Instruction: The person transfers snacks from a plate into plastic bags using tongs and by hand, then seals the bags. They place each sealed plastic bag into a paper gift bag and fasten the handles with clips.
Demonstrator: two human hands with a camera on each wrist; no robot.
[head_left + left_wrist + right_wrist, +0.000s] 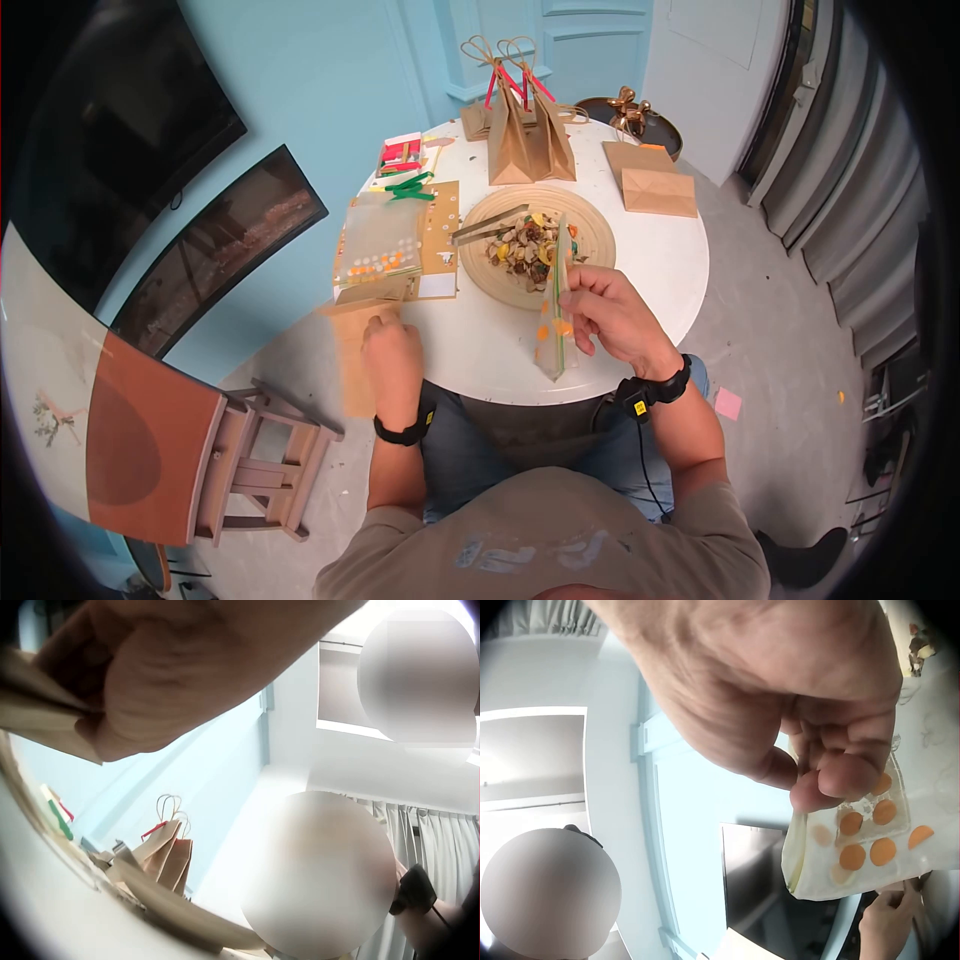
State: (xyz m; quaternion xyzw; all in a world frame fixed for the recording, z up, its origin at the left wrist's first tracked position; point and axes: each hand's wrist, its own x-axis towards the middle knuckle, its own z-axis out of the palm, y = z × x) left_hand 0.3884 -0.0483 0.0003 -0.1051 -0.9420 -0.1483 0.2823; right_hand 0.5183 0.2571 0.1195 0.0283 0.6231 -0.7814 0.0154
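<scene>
Between thumb and fingers, the right hand (615,310) pinches the edge of a translucent pouch with orange dots (548,345), held upright over the table's front part; in the right wrist view the pouch (866,855) hangs below the right hand (780,690). At the table's left front edge the left hand (392,355) grips a brown paper bag (352,345); its fingertips are partly hidden. The left wrist view shows the left hand (165,682) holding the paper (45,712). A round woven plate (480,275) bears a dried mix (525,250) and metal tongs (490,226).
Two upright paper bags with handles (530,145) stand behind the plate. Flat paper bags (655,188) lie at the right. Left of the plate are dotted pouches (380,240), a patterned brown sheet (444,240), green scissors (408,188) and a box (402,155).
</scene>
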